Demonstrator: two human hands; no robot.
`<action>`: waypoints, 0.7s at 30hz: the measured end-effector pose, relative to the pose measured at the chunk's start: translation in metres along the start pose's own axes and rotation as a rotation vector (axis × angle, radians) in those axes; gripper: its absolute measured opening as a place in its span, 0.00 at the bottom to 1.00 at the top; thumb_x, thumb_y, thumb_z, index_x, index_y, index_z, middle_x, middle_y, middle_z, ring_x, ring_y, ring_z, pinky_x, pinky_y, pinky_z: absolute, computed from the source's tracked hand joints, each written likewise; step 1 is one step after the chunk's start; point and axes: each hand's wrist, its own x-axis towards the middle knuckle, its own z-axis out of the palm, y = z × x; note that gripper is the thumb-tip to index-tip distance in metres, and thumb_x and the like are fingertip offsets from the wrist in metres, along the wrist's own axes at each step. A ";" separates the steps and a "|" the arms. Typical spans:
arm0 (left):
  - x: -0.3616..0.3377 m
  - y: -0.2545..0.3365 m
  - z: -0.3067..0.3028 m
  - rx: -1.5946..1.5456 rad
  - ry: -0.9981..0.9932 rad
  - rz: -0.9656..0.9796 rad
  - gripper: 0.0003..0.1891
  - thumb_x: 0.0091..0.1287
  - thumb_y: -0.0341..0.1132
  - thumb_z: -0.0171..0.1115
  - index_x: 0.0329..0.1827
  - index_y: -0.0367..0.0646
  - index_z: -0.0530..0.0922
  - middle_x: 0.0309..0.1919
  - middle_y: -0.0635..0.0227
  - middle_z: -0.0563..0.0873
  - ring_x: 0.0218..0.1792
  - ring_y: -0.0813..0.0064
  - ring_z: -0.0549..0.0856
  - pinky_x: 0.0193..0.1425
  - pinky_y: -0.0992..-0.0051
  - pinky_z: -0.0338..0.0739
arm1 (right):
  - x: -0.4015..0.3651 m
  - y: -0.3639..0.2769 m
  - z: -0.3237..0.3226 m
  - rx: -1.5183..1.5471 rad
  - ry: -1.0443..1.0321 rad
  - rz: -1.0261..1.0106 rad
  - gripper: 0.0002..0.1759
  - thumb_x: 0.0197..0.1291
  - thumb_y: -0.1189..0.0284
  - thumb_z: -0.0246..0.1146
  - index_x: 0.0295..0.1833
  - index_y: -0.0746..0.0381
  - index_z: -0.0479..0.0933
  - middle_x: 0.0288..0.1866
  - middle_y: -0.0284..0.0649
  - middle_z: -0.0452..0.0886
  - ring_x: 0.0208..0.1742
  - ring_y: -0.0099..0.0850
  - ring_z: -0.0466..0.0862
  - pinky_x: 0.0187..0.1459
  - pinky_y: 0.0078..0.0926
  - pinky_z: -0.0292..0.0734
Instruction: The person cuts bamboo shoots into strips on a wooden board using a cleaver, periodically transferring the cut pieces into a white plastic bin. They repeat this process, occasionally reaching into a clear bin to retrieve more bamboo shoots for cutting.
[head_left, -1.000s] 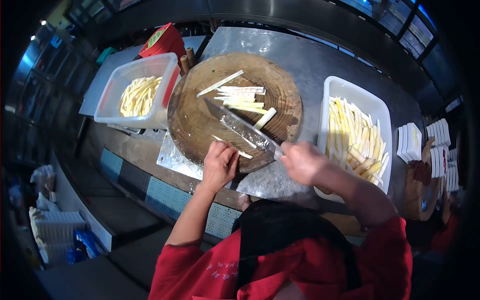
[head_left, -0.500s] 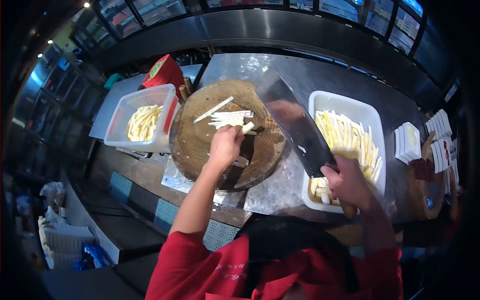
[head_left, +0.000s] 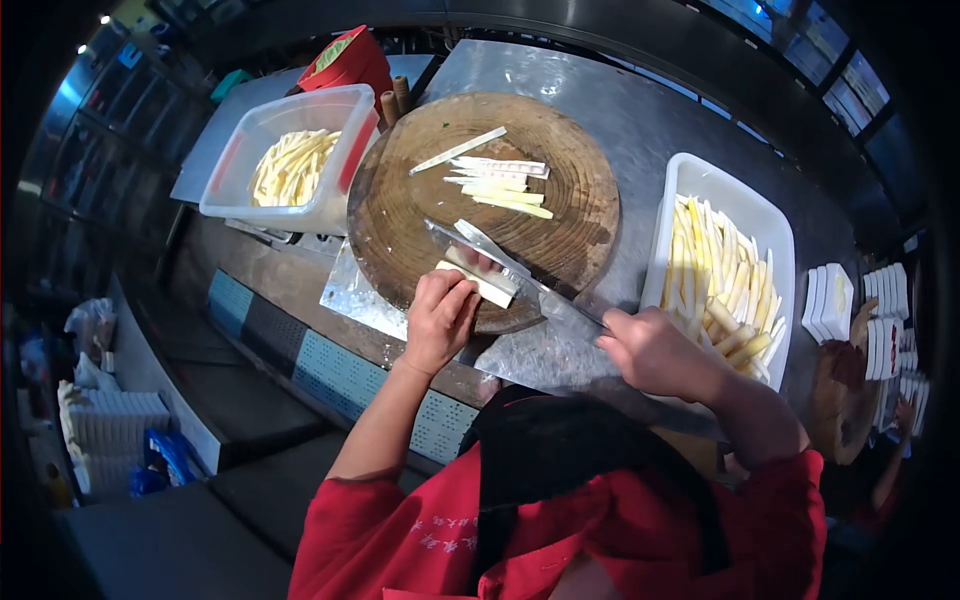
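Note:
Near the front of the round wooden chopping block [head_left: 575, 190], my left hand [head_left: 440, 318] pinches and presses down a pale bamboo shoot [head_left: 492, 290] with bent fingers. My right hand [head_left: 662, 352] grips a cleaver [head_left: 540, 290] by its handle. Its blade slants over the block, right beside the shoot and close to the left fingertips, whose reflection shows in the steel. Behind the blade lie several cut bamboo shoot strips [head_left: 505, 190], with one longer strip [head_left: 458, 150] apart at the back left.
A white tub [head_left: 783, 215] of bamboo shoots stands at the right, and a clear tub [head_left: 232, 190] of cut strips at the left. Behind that is a red container [head_left: 350, 65]. Stacked white trays [head_left: 828, 300] are at the far right, near another person's hand [head_left: 905, 418].
The cleaver has come down from raised at the right to over the block. My left hand has moved toward me with a shoot, leaving the strips behind. The view has shifted.

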 end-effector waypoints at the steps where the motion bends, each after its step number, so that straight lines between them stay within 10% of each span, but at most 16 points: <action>1: 0.000 -0.001 0.002 -0.011 0.007 -0.004 0.15 0.52 0.23 0.71 0.42 0.38 0.79 0.40 0.59 0.81 0.42 0.56 0.81 0.45 0.64 0.77 | 0.005 -0.008 -0.010 -0.008 -0.009 -0.004 0.11 0.62 0.70 0.62 0.33 0.65 0.70 0.21 0.55 0.75 0.27 0.57 0.78 0.30 0.50 0.71; 6: 0.000 -0.005 0.003 -0.056 0.033 0.013 0.15 0.53 0.23 0.71 0.43 0.38 0.79 0.40 0.59 0.81 0.43 0.55 0.81 0.44 0.65 0.78 | 0.019 -0.032 -0.039 -0.199 -0.431 0.250 0.09 0.62 0.72 0.57 0.37 0.69 0.73 0.29 0.59 0.80 0.36 0.56 0.83 0.40 0.51 0.76; 21: -0.005 0.001 -0.003 -0.037 0.035 -0.031 0.13 0.51 0.23 0.72 0.40 0.38 0.80 0.37 0.60 0.80 0.39 0.57 0.79 0.42 0.64 0.76 | 0.014 -0.024 -0.021 -0.069 -0.206 0.109 0.13 0.64 0.68 0.60 0.37 0.69 0.71 0.23 0.57 0.77 0.30 0.58 0.79 0.35 0.52 0.73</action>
